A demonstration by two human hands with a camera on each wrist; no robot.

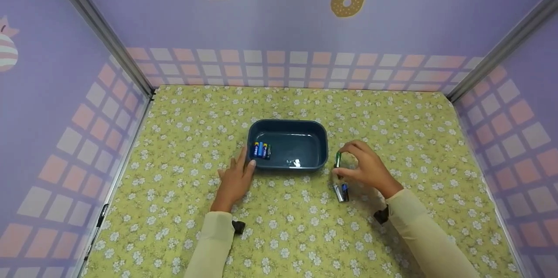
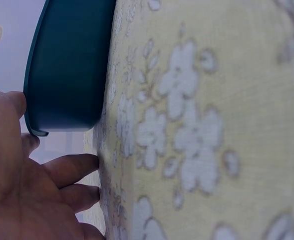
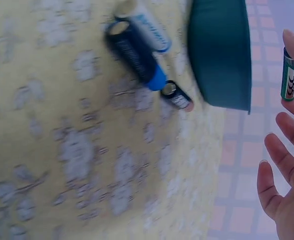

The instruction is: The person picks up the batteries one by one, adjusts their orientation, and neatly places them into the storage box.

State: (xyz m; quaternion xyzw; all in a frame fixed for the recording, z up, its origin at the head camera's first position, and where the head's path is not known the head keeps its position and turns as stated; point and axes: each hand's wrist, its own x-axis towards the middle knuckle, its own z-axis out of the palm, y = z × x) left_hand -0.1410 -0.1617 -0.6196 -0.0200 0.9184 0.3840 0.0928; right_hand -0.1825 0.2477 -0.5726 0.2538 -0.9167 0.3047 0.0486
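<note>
My right hand (image 1: 367, 170) pinches a green battery (image 3: 289, 77) end to end between thumb and index finger, above the cloth just right of a dark teal plastic box (image 1: 287, 167). Its other fingers are spread in the right wrist view. On the cloth below lie a white battery (image 3: 146, 26), a dark blue battery (image 3: 134, 52) and a smaller dark battery (image 3: 175, 95). My left hand (image 1: 234, 183) touches the box's front left corner, thumb at the rim, with several fingertips on the cloth. Inside the box, several batteries (image 1: 262, 150) stand side by side at the left wall.
A yellow-green floral cloth (image 1: 279, 234) covers the table. Purple walls with a pink and white checked band (image 1: 287, 64) close in the back and both sides, with metal posts (image 1: 501, 34) at the corners.
</note>
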